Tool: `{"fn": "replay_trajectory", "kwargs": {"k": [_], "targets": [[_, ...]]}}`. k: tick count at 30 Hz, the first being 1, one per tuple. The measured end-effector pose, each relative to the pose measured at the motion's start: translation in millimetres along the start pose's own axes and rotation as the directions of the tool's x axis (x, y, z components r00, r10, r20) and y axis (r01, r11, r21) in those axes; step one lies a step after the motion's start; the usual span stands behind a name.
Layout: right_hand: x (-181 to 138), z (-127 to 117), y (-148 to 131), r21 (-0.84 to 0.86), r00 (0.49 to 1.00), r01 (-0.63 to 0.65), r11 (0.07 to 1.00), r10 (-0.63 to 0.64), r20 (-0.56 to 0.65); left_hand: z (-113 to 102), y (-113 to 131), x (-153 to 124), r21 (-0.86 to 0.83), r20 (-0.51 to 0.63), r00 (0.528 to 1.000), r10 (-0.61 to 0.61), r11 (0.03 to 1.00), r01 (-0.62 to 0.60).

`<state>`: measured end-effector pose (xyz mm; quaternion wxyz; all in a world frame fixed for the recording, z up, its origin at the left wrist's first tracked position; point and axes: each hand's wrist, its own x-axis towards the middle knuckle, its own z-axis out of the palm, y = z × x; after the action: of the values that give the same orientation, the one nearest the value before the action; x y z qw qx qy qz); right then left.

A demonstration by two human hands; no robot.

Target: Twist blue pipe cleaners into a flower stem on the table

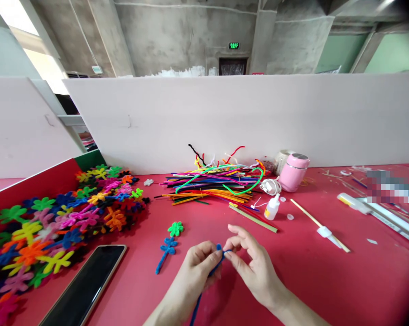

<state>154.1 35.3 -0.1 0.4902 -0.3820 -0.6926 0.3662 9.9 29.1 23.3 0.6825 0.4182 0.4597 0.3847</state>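
Near the front middle of the red table, my left hand (202,262) is closed around a blue pipe cleaner (195,310), whose tail hangs down below the fingers. Thumb and forefinger of my right hand (250,260) pinch a thin end of the same blue piece; its other fingers are raised. Part of the bent piece is hidden by my left fingers. To the left lie a blue pipe-cleaner flower with a stem (168,247) and a green flower (175,228). A big heap of colourful pipe-cleaner flowers (68,222) fills the left side.
Bundled straight pipe cleaners (211,183) lie at the back, beside a pink jar (294,172), a coiled white cable (270,186) and a small glue bottle (272,207). A phone (85,283) lies at front left, a wooden stick (308,210) at right. A white board (224,117) stands behind.
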Motion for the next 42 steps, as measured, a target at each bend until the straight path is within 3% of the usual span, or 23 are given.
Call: {"fn": "replay_trajectory", "kwargs": {"k": [4, 12, 24, 42], "targets": [[-1, 1, 0, -0.009, 1.000, -0.007, 1.000, 0.007, 0.009, 0, -4, 0, 0.058, -0.032, 0.999, 0.030, 0.998, -0.028], [0, 1, 3, 0.037, 0.995, -0.098, 0.995, 0.099, -0.023, -6, -18, 2, -0.025, -0.149, 0.987, 0.061, 0.998, -0.065], [-4, 4, -2, -0.007, 0.996, -0.077, 0.997, 0.077, 0.052, -6, -17, -3, 0.043, -0.096, 0.995, 0.002, 0.999, 0.002], [-4, 4, -4, -0.103, 0.999, 0.000, 0.995, 0.004, 0.040, -5, -14, -5, 0.088, -0.088, 0.994, 0.060, 0.995, -0.052]]}}
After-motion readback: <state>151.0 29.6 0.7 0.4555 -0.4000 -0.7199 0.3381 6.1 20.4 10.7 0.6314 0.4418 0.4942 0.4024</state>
